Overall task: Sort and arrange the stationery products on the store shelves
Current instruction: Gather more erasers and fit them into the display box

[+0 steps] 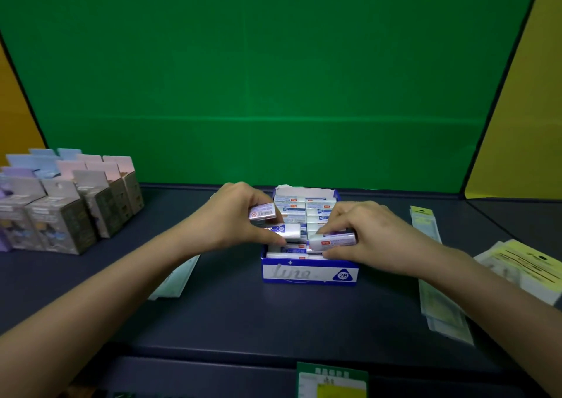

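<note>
At mid-shelf, a blue-and-white open cardboard box holds rows of white wrapped erasers lying crosswise. Left hand pinches one eraser at the box's left rim; right hand grips another, long axis left-right. Grey cartons stand far left; flat packets lie right.

Stood centre on shelf: eraser box | left: carton rows | right: flat packets | behind: backboard
</note>
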Tool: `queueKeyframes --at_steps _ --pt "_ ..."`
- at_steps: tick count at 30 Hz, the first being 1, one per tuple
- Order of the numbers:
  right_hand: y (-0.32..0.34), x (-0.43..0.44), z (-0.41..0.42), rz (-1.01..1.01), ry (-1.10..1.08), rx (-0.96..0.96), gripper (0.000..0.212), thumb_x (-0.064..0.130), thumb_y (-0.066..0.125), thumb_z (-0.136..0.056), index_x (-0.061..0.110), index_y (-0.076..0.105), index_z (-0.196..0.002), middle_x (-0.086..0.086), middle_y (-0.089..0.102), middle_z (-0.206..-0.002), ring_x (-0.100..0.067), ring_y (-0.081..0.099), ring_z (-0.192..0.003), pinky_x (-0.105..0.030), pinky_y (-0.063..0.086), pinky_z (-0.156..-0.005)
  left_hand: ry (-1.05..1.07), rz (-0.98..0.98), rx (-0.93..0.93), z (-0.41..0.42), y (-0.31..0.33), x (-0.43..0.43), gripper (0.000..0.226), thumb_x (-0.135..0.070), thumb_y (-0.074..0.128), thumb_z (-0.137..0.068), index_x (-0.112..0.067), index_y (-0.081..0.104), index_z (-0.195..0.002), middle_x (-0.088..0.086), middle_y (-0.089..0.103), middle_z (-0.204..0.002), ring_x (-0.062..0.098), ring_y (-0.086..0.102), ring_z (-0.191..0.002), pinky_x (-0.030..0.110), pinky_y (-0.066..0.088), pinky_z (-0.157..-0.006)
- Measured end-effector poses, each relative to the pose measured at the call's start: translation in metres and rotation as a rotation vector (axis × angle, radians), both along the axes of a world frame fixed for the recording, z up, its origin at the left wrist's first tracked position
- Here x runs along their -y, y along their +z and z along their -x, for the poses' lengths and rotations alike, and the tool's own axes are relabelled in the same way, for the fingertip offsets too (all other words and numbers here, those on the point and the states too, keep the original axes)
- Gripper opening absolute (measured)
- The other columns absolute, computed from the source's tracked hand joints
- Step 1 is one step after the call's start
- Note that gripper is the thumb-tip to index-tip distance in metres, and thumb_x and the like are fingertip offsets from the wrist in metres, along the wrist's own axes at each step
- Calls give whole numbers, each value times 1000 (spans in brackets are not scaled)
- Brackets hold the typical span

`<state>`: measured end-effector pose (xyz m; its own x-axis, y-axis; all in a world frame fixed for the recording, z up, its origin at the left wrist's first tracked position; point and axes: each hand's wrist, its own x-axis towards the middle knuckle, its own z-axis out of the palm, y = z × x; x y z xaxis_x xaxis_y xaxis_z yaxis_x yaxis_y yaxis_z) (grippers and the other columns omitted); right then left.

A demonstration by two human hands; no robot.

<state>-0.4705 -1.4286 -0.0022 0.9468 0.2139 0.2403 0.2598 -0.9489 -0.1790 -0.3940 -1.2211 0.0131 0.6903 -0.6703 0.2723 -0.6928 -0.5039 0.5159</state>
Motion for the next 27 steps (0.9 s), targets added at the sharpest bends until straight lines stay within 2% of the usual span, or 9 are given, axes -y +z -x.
queueKeyframes --at_steps 3,5,7,9,14,17,22,27 --pt "1 0 1 23 5 19 37 43 63 -81 29 65 -115 9 59 -106 -14 54 -100 -34 43 -85 0 2 25 1 -1 0 30 -32 84 -59 -12 74 -79 0 75 -82 19 69 -76 42 53 -70" --pt "4 2 3 -14 3 60 37 44 61 -82 30 65 -116 14 57 -97 -11 53 -96 -30 40 -80 -4 -6 36 1 0 2 30 -32 84 -59 -11 75 -79 1 75 -82 19 69 -76 40 52 -69" --pt "7 5 4 -79 -12 95 36 43 61 -82 29 66 -115 22 50 -83 -4 51 -84 -24 38 -71 -18 -17 58 1 0 5 32 -33 83 -60 -8 74 -79 4 75 -80 21 68 -74 39 51 -67" --pt "11 8 5 -125 -28 105 34 41 63 -82 27 67 -112 21 51 -81 -1 51 -78 -20 36 -66 -36 -33 101 0 -1 9 35 -35 82 -61 -6 73 -77 8 73 -76 28 66 -73 41 49 -65" --pt "13 10 9 -145 -49 122 31 40 65 -81 26 70 -107 7 62 -92 -11 57 -84 -27 38 -71 -40 -120 233 -2 -6 17 44 -41 79 -63 1 68 -73 20 66 -73 35 54 -66 41 40 -59" --pt "12 8 11 -143 -59 122 31 39 65 -81 25 70 -108 6 62 -93 -12 58 -86 -29 40 -74 -25 -174 247 -3 -7 16 49 -45 78 -63 1 66 -74 21 65 -74 27 45 -58 40 37 -56" --pt "14 6 12 -141 -58 117 30 39 64 -81 25 70 -107 4 63 -93 -13 58 -85 -33 43 -77 -63 -206 239 -9 -3 10 48 -48 76 -62 -4 69 -78 15 69 -77 32 60 -71 47 47 -63" --pt "15 5 12 -124 -53 98 29 41 61 -83 23 70 -104 6 60 -91 -11 56 -83 -27 42 -72 -100 -288 231 -12 -3 12 71 -72 56 -48 -8 68 -76 12 70 -79 28 61 -73 46 50 -64"
